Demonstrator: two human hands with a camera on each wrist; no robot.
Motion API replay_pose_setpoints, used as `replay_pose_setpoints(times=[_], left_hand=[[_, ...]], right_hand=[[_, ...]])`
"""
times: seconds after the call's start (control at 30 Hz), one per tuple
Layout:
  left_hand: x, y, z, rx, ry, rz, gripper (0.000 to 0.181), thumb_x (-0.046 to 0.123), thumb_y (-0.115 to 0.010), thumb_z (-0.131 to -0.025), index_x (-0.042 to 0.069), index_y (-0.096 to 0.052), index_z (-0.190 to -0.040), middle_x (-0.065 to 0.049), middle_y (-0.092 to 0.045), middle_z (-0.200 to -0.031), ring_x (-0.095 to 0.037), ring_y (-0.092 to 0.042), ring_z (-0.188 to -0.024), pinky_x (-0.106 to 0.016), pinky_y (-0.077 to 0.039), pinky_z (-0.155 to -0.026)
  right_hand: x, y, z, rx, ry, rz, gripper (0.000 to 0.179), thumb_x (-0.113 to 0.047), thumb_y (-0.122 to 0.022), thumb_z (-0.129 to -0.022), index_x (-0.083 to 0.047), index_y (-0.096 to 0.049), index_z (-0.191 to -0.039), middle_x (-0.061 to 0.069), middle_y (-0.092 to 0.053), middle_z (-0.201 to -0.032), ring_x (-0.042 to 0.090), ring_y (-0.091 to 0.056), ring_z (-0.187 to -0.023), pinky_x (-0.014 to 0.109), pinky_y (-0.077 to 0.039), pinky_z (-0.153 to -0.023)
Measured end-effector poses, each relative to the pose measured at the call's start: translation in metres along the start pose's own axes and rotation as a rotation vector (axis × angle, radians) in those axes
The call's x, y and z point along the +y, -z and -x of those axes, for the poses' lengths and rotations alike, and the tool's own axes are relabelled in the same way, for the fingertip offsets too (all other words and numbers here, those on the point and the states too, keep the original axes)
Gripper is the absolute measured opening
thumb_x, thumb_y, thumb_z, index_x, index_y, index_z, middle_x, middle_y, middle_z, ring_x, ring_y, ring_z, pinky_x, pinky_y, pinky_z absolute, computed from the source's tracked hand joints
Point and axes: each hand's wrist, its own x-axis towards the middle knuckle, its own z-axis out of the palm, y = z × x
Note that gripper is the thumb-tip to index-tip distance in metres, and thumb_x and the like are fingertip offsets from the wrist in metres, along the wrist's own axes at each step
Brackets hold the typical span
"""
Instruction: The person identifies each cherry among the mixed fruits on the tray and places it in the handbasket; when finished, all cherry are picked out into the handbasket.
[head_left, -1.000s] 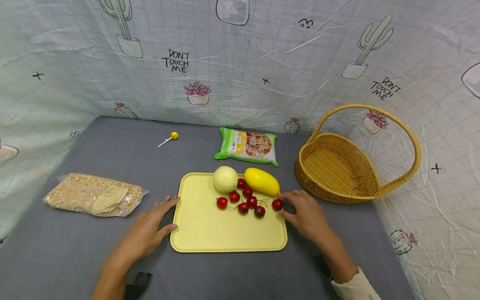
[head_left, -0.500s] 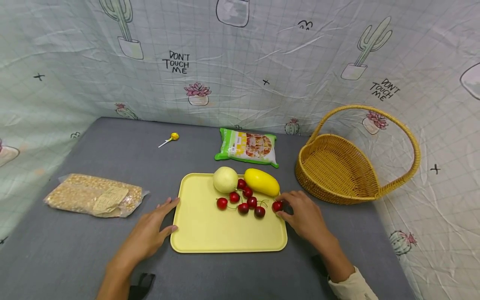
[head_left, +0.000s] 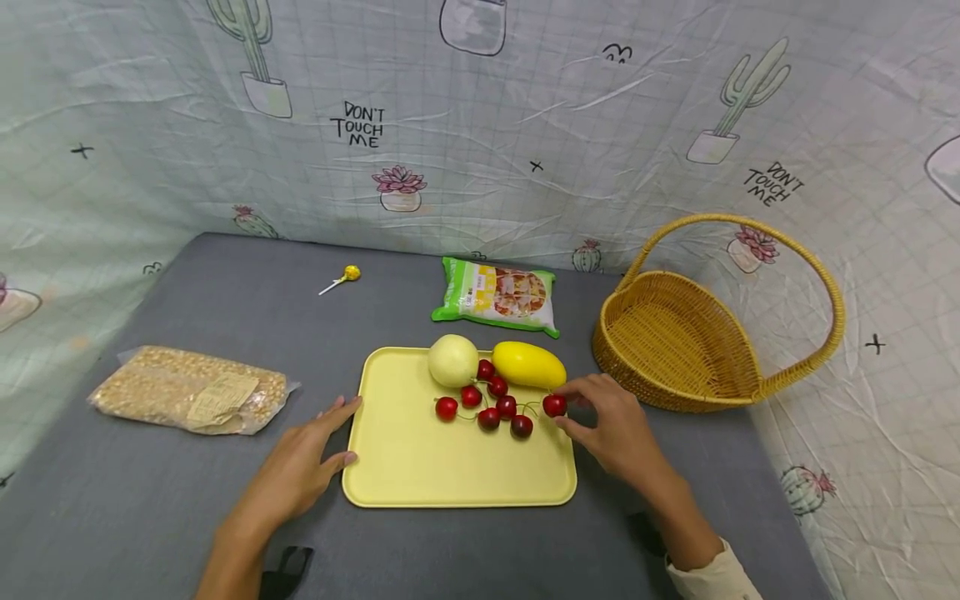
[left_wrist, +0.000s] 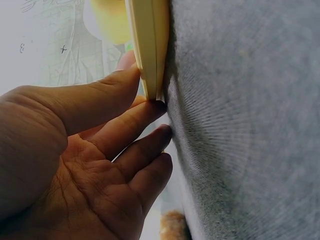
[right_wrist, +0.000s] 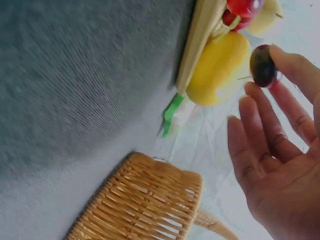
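Note:
My right hand [head_left: 611,425] pinches a dark red cherry [right_wrist: 263,66] between thumb and fingertips. In the right wrist view this cherry hangs above the level of the tray, beside a smooth yellow oval fruit [head_left: 529,365]. My left hand [head_left: 294,467] touches the left edge of the yellow tray [head_left: 405,475], its thumb [left_wrist: 107,90] against the rim and the other fingers spread along the side. On the tray lie several more cherries [head_left: 488,418], some with green stems, and a pale yellow-green round fruit [head_left: 453,361].
A wicker basket [head_left: 622,367] with a tall handle stands right of the tray. Behind the tray lies a green and white food packet [head_left: 498,296]. A lollipop [head_left: 351,272] lies at the back left, a clear bag of corn kernels [head_left: 195,390] at the left.
My right hand has closed on the cherry at the tray's right edge and raised it slightly. The yellow oval fruit has shifted a little. My left hand stays at the tray's edge.

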Motion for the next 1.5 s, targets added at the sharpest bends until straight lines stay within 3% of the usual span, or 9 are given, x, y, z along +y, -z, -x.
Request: replay_pose_setpoints(times=[0.37, 0.53, 0.73, 1.03, 1.3, 1.5], left_hand=[[0.002, -0.001, -0.002, 0.002, -0.015, -0.011, 0.074, 0.007, -0.084, -0.088, 0.004, -0.053, -0.155, -0.032, -0.057, -0.149, -0.051, -0.061, -0.134, -0.069, -0.049, -0.108], [0.003, -0.002, -0.003, 0.004, -0.012, -0.009, 0.074, 0.007, -0.084, -0.088, 0.004, -0.053, -0.156, -0.032, -0.058, -0.148, -0.048, -0.061, -0.135, -0.066, -0.05, -0.109], [0.004, -0.002, -0.004, -0.012, 0.001, -0.01, 0.074, 0.008, -0.084, -0.089, 0.005, -0.053, -0.156, -0.032, -0.058, -0.149, -0.048, -0.061, -0.136, -0.065, -0.05, -0.11], [0.005, -0.001, -0.003, -0.007, 0.002, -0.014, 0.075, 0.006, -0.084, -0.087, 0.004, -0.053, -0.155, -0.033, -0.059, -0.147, -0.049, -0.062, -0.134, -0.065, -0.051, -0.108], [0.004, 0.0, -0.002, -0.005, 0.001, -0.018, 0.076, 0.006, -0.085, -0.087, 0.004, -0.053, -0.156, -0.033, -0.058, -0.147, -0.049, -0.062, -0.134, -0.064, -0.051, -0.108], [0.003, -0.001, -0.001, -0.005, 0.002, -0.017, 0.076, 0.006, -0.085, -0.087, 0.003, -0.053, -0.155, -0.033, -0.058, -0.147, -0.048, -0.061, -0.134, -0.064, -0.051, -0.108]], right_hand=[[0.009, 0.019, -0.008, 0.121, 0.065, -0.006, 0.04, -0.013, -0.098, -0.075, -0.015, -0.078, -0.11, -0.001, -0.075, -0.097, 0.01, -0.063, -0.083, 0.038, -0.062, -0.071], [0.017, 0.027, -0.012, 0.141, 0.0, 0.015, 0.04, -0.014, -0.097, -0.077, -0.015, -0.077, -0.111, 0.002, -0.074, -0.1, 0.012, -0.066, -0.085, 0.037, -0.064, -0.073], [0.03, 0.036, -0.021, 0.161, -0.097, 0.006, 0.038, -0.015, -0.095, -0.081, -0.012, -0.074, -0.113, 0.006, -0.073, -0.1, 0.019, -0.066, -0.083, 0.023, -0.057, -0.07], [0.055, 0.043, -0.034, 0.252, -0.162, -0.074, 0.038, -0.011, -0.093, -0.082, -0.007, -0.073, -0.114, 0.011, -0.077, -0.104, 0.026, -0.067, -0.084, 0.006, -0.05, -0.074], [0.076, 0.05, -0.044, 0.348, -0.219, -0.108, 0.035, -0.013, -0.092, -0.084, -0.005, -0.074, -0.113, 0.013, -0.078, -0.103, 0.026, -0.066, -0.082, 0.004, -0.05, -0.073], [0.093, 0.05, -0.05, 0.357, -0.287, -0.097, 0.034, -0.019, -0.091, -0.087, -0.007, -0.075, -0.114, 0.013, -0.078, -0.103, 0.025, -0.065, -0.084, 0.004, -0.05, -0.07]])
